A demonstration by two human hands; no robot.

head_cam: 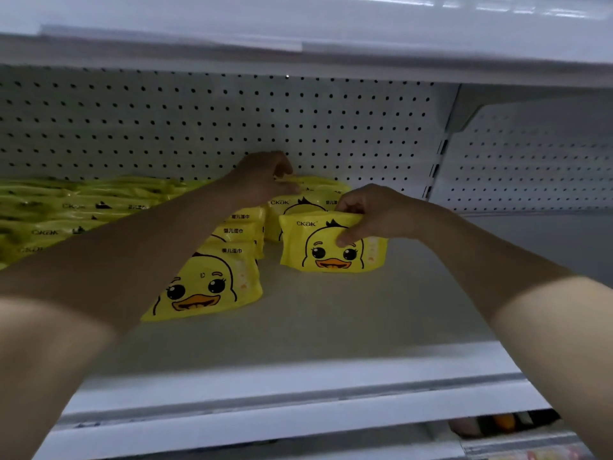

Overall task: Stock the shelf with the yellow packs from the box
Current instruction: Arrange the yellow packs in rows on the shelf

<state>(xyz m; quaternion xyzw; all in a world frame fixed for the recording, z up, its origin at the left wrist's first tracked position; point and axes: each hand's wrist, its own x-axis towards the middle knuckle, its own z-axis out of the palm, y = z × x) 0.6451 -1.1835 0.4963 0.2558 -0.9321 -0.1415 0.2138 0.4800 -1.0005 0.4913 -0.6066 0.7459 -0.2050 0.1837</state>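
Yellow packs printed with a duck face stand on a white shelf (331,313). My right hand (368,214) grips the top edge of one upright yellow pack (328,250) at the front of the right-hand row. My left hand (265,180) reaches further back, its fingers closed on the top of a pack (298,202) standing behind that one, close to the pegboard. To the left, a row of several packs runs front to back, with the frontmost pack (205,287) leaning backward. The box is out of sight.
Rows of more yellow packs (66,210) fill the shelf's left side. A white pegboard back wall (232,127) and an upper shelf (298,44) bound the space. A bracket and upright (444,141) divide off the bay at right. Some items show on a lower shelf (497,423).
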